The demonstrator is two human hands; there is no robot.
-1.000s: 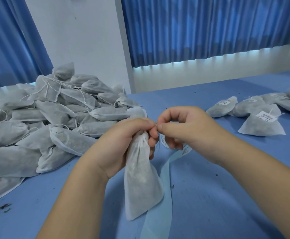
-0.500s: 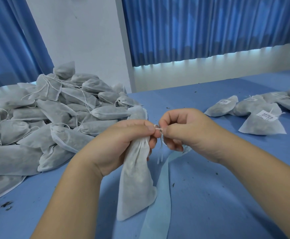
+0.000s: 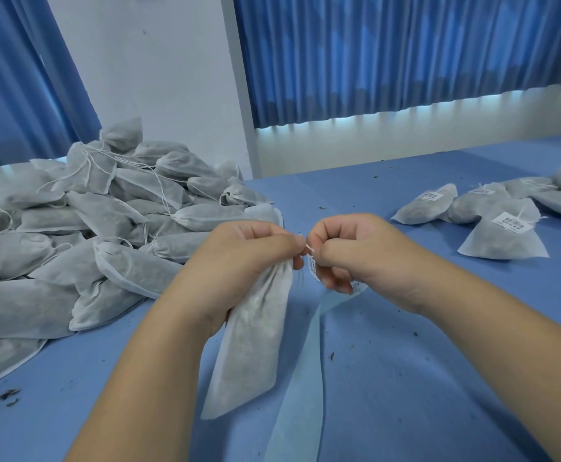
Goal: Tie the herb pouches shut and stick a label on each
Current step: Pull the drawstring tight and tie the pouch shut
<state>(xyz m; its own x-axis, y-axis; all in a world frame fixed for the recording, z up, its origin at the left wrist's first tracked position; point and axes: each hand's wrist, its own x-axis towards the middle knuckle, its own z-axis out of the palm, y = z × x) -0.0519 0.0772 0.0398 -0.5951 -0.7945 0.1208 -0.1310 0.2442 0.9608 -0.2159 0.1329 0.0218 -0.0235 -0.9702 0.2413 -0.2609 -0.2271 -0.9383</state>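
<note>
Herb pouch [image 3: 252, 345] hung at frame centre, its gathered neck gripped by the left hand [image 3: 242, 258], while the right hand [image 3: 355, 251] pinched the drawstring [image 3: 309, 249]; tying appeared under way, with cinching the knot, then labelling, likely next.

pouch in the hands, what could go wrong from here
1. The left hand grips only the gathered neck of the pouch, which hangs below it. If that grip slackens while the right hand pulls the string, herbs may spill; flecks already dot the table.
2. The right hand also holds the label strip, so the thin string could slip or a label could catch in the knot.
</note>
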